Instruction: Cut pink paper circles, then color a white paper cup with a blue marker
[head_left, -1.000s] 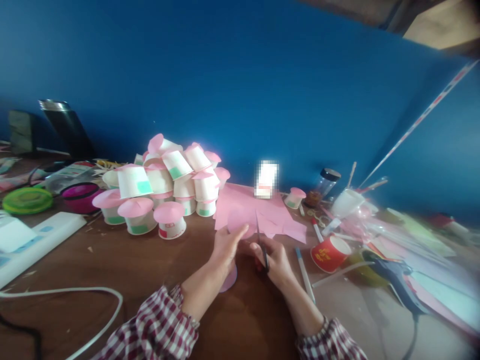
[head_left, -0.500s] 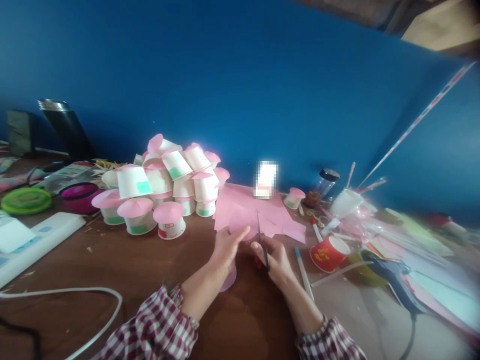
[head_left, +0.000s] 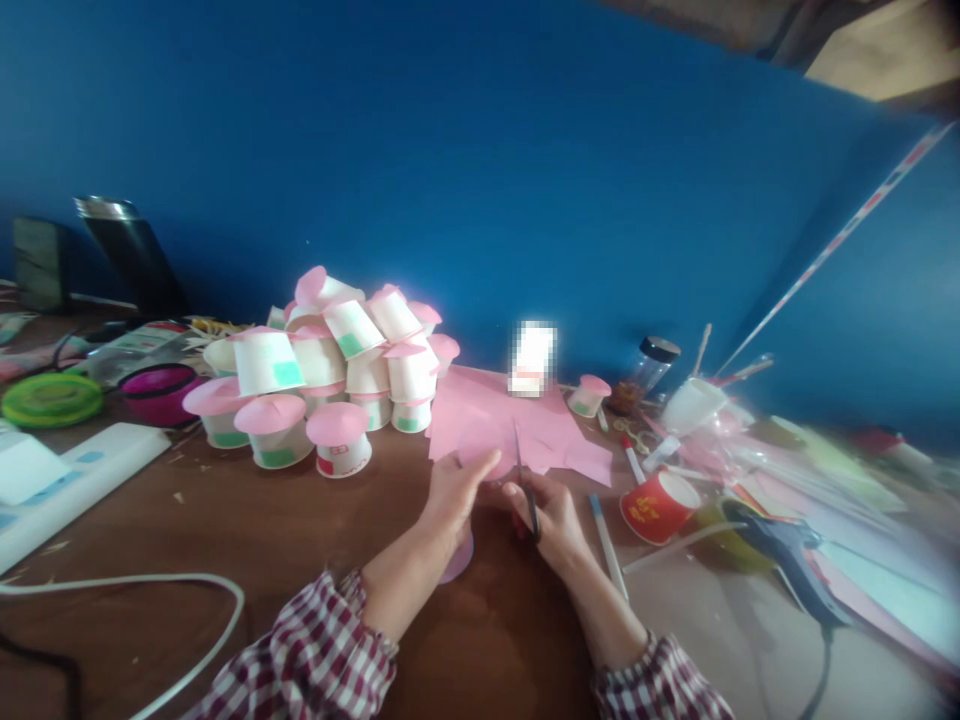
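My left hand (head_left: 454,502) is closed on a piece of pink paper (head_left: 484,447), its thumb lying on top. Scissors (head_left: 528,496) with dark handles are held in my right hand (head_left: 551,520), blades pointing away from me beside the paper's right edge. Whether the blades are apart is hard to make out. Behind both hands, larger pink sheets (head_left: 480,395) lie on the table. A round pale purple piece (head_left: 458,560) shows partly under my left wrist. To the left stand stacked white paper cups (head_left: 270,364) with pink paper tops.
A single pink-topped cup (head_left: 589,397) stands behind on the right. Near my right hand are a pen (head_left: 607,545), a red paper cup (head_left: 660,507) and a glue gun (head_left: 799,570). At left lie a power strip (head_left: 82,480) and a white cable (head_left: 225,610).
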